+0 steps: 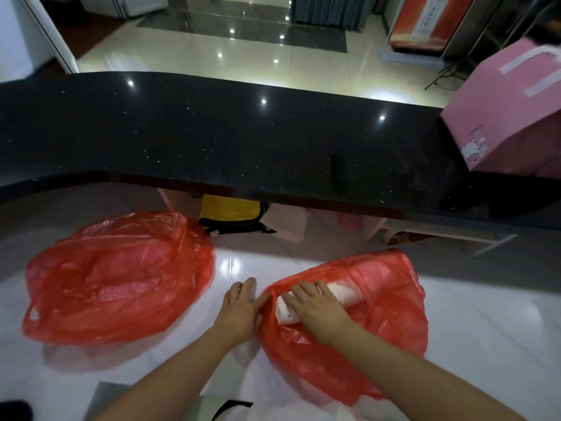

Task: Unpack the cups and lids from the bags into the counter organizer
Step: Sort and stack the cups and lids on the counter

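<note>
The right hand [315, 302] is gripping a white sleeve of cups [326, 297] inside a red bag [379, 299]. The left hand [241, 308] is lying relaxed, its thumb touching the bag's edge. No writing is showing legibly on either red bag or the pink box [510, 117].

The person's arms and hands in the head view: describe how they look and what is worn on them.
Both forearms are bare as far as the frame shows; no sleeves, gloves or watch are visible. The left hand may carry a thin ring on one of its fingers, though it is too small to be sure. The right hand shows nothing clearly worn. No markings show on either arm.
</note>
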Tool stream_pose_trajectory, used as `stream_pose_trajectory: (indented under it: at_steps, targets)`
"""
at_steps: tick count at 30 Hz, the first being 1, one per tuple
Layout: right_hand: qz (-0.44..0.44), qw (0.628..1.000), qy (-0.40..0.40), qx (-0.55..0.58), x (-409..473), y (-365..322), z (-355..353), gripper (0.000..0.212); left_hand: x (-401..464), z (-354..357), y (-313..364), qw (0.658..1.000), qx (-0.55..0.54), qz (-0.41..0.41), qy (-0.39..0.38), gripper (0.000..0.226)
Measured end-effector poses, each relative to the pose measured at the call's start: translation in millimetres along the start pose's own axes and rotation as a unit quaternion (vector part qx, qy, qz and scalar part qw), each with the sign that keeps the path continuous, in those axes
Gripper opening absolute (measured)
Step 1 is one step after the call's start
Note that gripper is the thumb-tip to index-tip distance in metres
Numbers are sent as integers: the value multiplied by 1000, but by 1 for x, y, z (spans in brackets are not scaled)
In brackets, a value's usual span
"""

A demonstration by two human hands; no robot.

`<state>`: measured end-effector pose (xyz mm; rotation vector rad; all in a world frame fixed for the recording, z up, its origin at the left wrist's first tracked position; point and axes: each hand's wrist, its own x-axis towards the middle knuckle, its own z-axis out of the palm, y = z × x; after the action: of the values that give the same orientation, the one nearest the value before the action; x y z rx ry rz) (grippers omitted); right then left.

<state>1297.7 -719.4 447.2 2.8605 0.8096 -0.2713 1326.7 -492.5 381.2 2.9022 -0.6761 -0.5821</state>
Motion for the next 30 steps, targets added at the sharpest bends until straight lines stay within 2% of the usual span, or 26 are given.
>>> stream_pose_trajectory:
  at_steps: [3, 5, 9, 11, 13, 15, 16, 17, 18, 20, 22, 24, 26, 28, 30]
  targets:
    - [49, 996, -66, -44, 0, 9, 0, 67, 1, -2, -2, 1000, 4, -10, -12, 67]
    - [46, 994, -88, -39, 0, 14, 1, 74, 3, -1, -2, 1000, -6, -12, -17, 68]
    - [27, 997, -70, 18, -1, 24, -13, 90, 10, -2, 0, 999, -33, -18, -11, 63]
    - [28, 998, -36, 47, -5, 27, -26, 94, 15, -9, 1, 994, -104, -43, -12, 52]
    - [41, 996, 6, 75, -9, 32, -37, 92, 19, -29, 5, 961, -255, -99, 35, 39]
    - [62, 993, 32, 95, -12, 38, -47, 92, 19, -58, 9, 889, -407, -146, 151, 40]
    - [72, 991, 39, 103, -13, 41, -51, 93, 15, -74, 10, 855, -448, -140, 219, 43]
    - [81, 990, 41, 110, -14, 44, -54, 94, 9, -89, 13, 837, -461, -111, 272, 43]
    - [89, 988, 42, 117, -14, 46, -57, 95, 1, -103, 17, 835, -450, -59, 311, 43]
    - [101, 985, 50, 134, -13, 51, -62, 97, -11, -124, 27, 855, -390, 88, 331, 42]
    - [109, 981, 62, 145, -12, 55, -66, 98, -17, -135, 38, 889, -332, 176, 263, 48]
    - [117, 978, 72, 160, -13, 59, -69, 97, -18, -137, 43, 925, -282, 178, 181, 64]
    - [120, 975, 78, 171, -14, 62, -71, 98, -16, -131, 40, 950, -252, 140, 120, 82]
    - [118, 974, 78, 179, -17, 65, -72, 98, -15, -127, 36, 960, -241, 118, 77, 96]
    - [115, 974, 79, 177, -20, 67, -72, 97, -12, -126, 38, 952, -285, 99, 57, 104]
